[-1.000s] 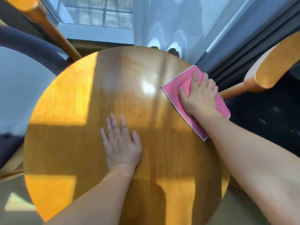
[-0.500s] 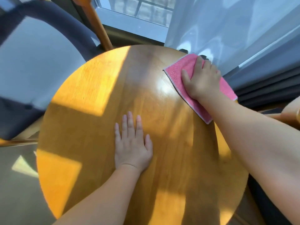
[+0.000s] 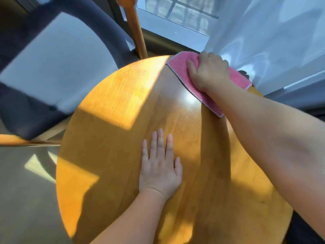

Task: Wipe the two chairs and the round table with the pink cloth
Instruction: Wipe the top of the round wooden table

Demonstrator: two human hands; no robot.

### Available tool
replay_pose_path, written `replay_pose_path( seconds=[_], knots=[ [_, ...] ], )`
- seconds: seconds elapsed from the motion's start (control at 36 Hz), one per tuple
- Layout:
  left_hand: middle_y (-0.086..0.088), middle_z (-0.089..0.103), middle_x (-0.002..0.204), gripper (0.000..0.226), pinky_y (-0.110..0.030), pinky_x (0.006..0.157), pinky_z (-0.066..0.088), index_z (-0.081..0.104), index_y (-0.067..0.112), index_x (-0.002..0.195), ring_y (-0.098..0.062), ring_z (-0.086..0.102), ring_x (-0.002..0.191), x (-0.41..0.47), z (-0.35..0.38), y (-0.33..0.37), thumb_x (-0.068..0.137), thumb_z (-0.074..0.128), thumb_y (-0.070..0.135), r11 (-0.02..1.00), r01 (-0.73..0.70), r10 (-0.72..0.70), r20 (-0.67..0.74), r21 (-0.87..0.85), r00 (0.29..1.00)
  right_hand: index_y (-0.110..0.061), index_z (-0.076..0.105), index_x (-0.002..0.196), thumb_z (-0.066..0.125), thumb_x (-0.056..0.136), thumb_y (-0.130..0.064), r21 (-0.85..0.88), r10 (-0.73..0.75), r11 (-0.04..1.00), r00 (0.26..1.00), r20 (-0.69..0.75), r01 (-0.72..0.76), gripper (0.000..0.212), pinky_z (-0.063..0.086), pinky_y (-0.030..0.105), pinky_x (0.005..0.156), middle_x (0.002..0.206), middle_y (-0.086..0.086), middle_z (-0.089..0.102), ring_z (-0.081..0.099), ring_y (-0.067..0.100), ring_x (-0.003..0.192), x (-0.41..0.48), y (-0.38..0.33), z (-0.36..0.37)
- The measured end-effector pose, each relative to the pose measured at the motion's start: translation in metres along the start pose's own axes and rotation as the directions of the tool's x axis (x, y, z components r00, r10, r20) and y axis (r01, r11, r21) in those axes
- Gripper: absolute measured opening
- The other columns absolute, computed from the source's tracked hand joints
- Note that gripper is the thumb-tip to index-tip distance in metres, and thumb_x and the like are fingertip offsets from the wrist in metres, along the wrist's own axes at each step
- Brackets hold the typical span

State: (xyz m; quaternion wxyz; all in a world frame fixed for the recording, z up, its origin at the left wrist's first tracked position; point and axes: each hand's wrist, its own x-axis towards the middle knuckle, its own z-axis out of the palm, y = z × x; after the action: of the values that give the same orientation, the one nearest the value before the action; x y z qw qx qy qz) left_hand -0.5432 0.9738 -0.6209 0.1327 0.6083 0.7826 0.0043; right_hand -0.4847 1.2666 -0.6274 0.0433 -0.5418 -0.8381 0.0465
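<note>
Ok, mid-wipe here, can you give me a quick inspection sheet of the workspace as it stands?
Surface: round table, bare glossy wood, partly in sunlight, partly in shadow.
Job's things: pink cloth lies at the table's far edge; one chair with a dark cushion stands at the left, close against the table. No second chair in view.
Clutter: nothing seen.
Hands: right hand presses on the cloth, fingers curled over its far side; left hand rests flat on the table, fingers straight.
Cables: nothing seen.
Surroundings: pale curtain at the far right, window behind the table, floor at the lower left.
</note>
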Motion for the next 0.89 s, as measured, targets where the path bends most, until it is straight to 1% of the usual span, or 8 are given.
replay_pose_path(
  seconds=[0.11, 0.22, 0.39, 0.56, 0.64, 0.75, 0.81, 0.89],
  knots=[
    [-0.018, 0.017, 0.152, 0.066, -0.052, 0.112, 0.015, 0.027, 0.005, 0.143, -0.030, 0.017, 0.143, 0.000, 0.002, -0.001, 0.088, 0.035, 0.040, 1.000, -0.005, 0.005, 0.000, -0.019, 1.000, -0.009, 0.056, 0.110, 0.021, 0.099, -0.048, -0.019, -0.083, 0.996, 0.997, -0.003, 0.083, 0.053, 0.032, 0.041, 0.072, 0.103, 0.018, 0.062, 0.058, 0.039, 0.093, 0.018, -0.026, 0.006],
    [-0.017, 0.016, 0.153, 0.067, -0.052, 0.113, 0.014, 0.028, 0.003, 0.144, -0.031, 0.018, 0.143, 0.000, 0.003, -0.002, 0.088, 0.037, 0.040, 0.999, -0.013, 0.013, 0.013, -0.031, 1.000, -0.011, 0.056, 0.106, 0.018, 0.099, -0.041, -0.009, -0.123, 0.992, 0.992, 0.034, 0.123, 0.050, 0.040, 0.043, 0.079, 0.102, 0.016, 0.063, 0.060, 0.036, 0.093, 0.030, -0.052, 0.010],
    [-0.019, 0.023, 0.153, 0.066, -0.052, 0.113, 0.014, 0.034, 0.003, 0.143, -0.031, 0.021, 0.142, 0.000, 0.001, -0.002, 0.087, 0.037, 0.039, 0.999, -0.012, 0.013, 0.030, -0.039, 0.999, -0.015, 0.059, 0.102, 0.023, 0.102, -0.045, 0.040, -0.231, 0.972, 0.973, -0.017, 0.231, 0.046, 0.036, 0.040, 0.074, 0.095, 0.009, 0.064, 0.051, 0.026, 0.077, 0.031, -0.090, 0.012],
    [-0.019, 0.027, 0.152, 0.065, -0.050, 0.113, 0.014, 0.038, 0.004, 0.142, -0.030, 0.023, 0.142, 0.000, 0.000, -0.003, 0.087, 0.037, 0.040, 0.999, -0.010, 0.012, 0.041, -0.050, 0.999, -0.016, 0.060, 0.115, 0.022, 0.102, -0.048, 0.021, -0.330, 0.944, 0.943, 0.034, 0.330, 0.050, 0.044, 0.042, 0.088, 0.106, 0.007, 0.066, 0.060, 0.028, 0.095, 0.030, -0.110, 0.012],
    [-0.019, 0.028, 0.151, 0.065, -0.050, 0.113, 0.014, 0.036, 0.004, 0.142, -0.030, 0.024, 0.142, -0.001, 0.000, -0.003, 0.088, 0.037, 0.040, 0.998, -0.010, 0.012, 0.031, -0.056, 0.999, -0.013, 0.059, 0.112, 0.025, 0.103, -0.043, 0.086, -0.384, 0.921, 0.922, 0.047, 0.379, 0.047, 0.043, 0.044, 0.088, 0.107, 0.010, 0.066, 0.060, 0.032, 0.096, 0.026, -0.104, 0.003],
    [-0.018, 0.030, 0.151, 0.065, -0.050, 0.112, 0.014, 0.037, 0.004, 0.142, -0.030, 0.026, 0.141, 0.000, -0.003, -0.003, 0.088, 0.036, 0.040, 0.996, -0.001, 0.004, 0.033, -0.085, 0.999, -0.009, 0.058, 0.103, 0.029, 0.104, -0.039, 0.264, -0.317, 0.913, 0.948, -0.017, 0.310, 0.042, 0.035, 0.038, 0.075, 0.096, 0.014, 0.065, 0.058, 0.034, 0.088, 0.011, -0.094, -0.028],
    [-0.017, 0.031, 0.151, 0.065, -0.049, 0.112, 0.014, 0.039, 0.006, 0.142, -0.029, 0.026, 0.141, 0.001, -0.005, -0.004, 0.087, 0.037, 0.041, 0.995, 0.001, 0.004, 0.044, -0.097, 0.999, -0.005, 0.057, 0.105, 0.027, 0.104, -0.039, 0.283, -0.261, 0.925, 0.965, -0.008, 0.253, 0.045, 0.030, 0.036, 0.073, 0.098, 0.018, 0.063, 0.057, 0.036, 0.092, 0.005, -0.085, -0.048],
    [-0.015, 0.034, 0.150, 0.063, -0.047, 0.112, 0.014, 0.043, 0.008, 0.140, -0.027, 0.029, 0.140, 0.001, -0.009, -0.005, 0.087, 0.037, 0.041, 0.990, 0.009, -0.002, 0.051, -0.139, 0.999, -0.005, 0.057, 0.110, 0.029, 0.106, -0.038, 0.340, -0.146, 0.932, 0.989, 0.024, 0.129, 0.043, 0.031, 0.036, 0.076, 0.106, 0.021, 0.064, 0.056, 0.037, 0.103, -0.003, -0.067, -0.082]
  ],
)
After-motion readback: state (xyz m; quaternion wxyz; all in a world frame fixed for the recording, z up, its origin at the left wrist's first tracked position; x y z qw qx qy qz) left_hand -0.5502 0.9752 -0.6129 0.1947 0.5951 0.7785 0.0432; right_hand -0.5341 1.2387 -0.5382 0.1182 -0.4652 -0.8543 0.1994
